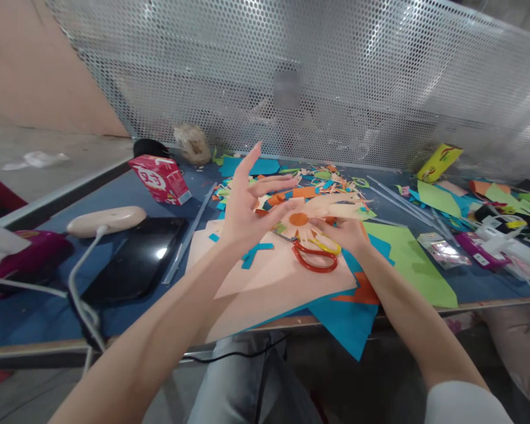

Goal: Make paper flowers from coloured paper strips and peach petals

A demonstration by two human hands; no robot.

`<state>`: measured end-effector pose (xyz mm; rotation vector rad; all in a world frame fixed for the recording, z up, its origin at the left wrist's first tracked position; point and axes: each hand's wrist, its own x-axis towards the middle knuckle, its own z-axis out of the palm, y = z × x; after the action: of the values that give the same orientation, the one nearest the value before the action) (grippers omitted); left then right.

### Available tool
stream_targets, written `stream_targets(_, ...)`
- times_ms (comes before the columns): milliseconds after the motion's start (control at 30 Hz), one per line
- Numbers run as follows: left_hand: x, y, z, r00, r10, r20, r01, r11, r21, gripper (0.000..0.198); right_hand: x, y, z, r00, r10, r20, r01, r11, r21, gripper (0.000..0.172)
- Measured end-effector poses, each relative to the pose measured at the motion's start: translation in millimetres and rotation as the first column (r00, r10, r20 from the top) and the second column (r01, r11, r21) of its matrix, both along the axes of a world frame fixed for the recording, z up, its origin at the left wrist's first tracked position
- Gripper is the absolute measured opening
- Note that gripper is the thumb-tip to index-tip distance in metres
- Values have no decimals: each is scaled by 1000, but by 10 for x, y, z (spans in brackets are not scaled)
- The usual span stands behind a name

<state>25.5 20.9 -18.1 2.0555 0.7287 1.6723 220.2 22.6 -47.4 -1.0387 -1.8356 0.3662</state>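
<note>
A pale peach paper flower with a round orange centre is held up over the sheets, its long petals fanned out to the right. My right hand pinches it from the right side, thumb by the orange disc. To its left, my left hand is raised with fingers spread and stretched out. The left thumb reaches the flower's edge; whether it touches is unclear. Below the flower lie scissors with red and yellow handles, blades mostly hidden, on peach paper sheets with blue paper strips.
Colourful paper scraps heap up at the back against a perforated metal panel. On the left are a pink box, a black tablet and a white corded device. Green paper and a purple glue gun-like tool lie right.
</note>
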Motion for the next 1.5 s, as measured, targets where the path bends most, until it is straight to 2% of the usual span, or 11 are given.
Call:
stream_targets(100, 4, 35, -10, 990, -16, 139, 50, 968, -245, 63, -26, -3, -58, 993, -60, -101, 34, 970, -241, 31)
stream_targets(167, 1, 51, -4, 983, 5, 185, 62, 933, -354, 57, -19, -1, -60, 985, -61, -161, 9, 951, -308, 32)
stream_targets(267, -4, 59, 21, 976, 17, 216, 80, 897, -434, 52, -2, -4, -16, 967, 19, -254, -114, 924, -365, 30)
stream_targets(367, -5, 64, 42, 971, 8, 239, 110, 871, -479, 58, -10, -16, 42, 947, 82, -310, -217, 875, -433, 29)
stream_targets(533, -20, 93, 42, 965, 14, 260, 137, 823, -552, 59, -55, -13, 66, 938, 99, -332, -256, 844, -472, 29)
stream_targets(733, -33, 137, 6, 967, 35, 252, 123, 801, -585, 54, -71, 33, 18, 933, 87, -350, -263, 828, -495, 30)
stream_targets(933, -86, 287, -54, 905, 160, 393, 68, 860, -506, 40, -35, 74, -5, 941, -22, -338, -166, 840, -516, 28)
stream_targets(1067, -156, 386, -82, 831, 299, 469, -10, 851, -525, 46, -31, 133, -48, 845, -57, -532, -207, 883, -422, 32)
stream_targets(1167, -157, 420, -124, 810, 307, 500, 30, 830, -557, 43, -38, 150, -50, 775, -89, -626, -222, 889, -400, 36)
stream_targets(1367, -89, 437, -213, 878, 235, 417, 50, 820, -570, 40, -62, 138, 21, 603, -74, -794, -328, 884, -332, 35)
stream_targets(1500, -70, 455, -260, 944, 171, 282, 11, 837, -547, 38, -10, 211, 0, 519, -134, -844, -262, 915, -307, 31)
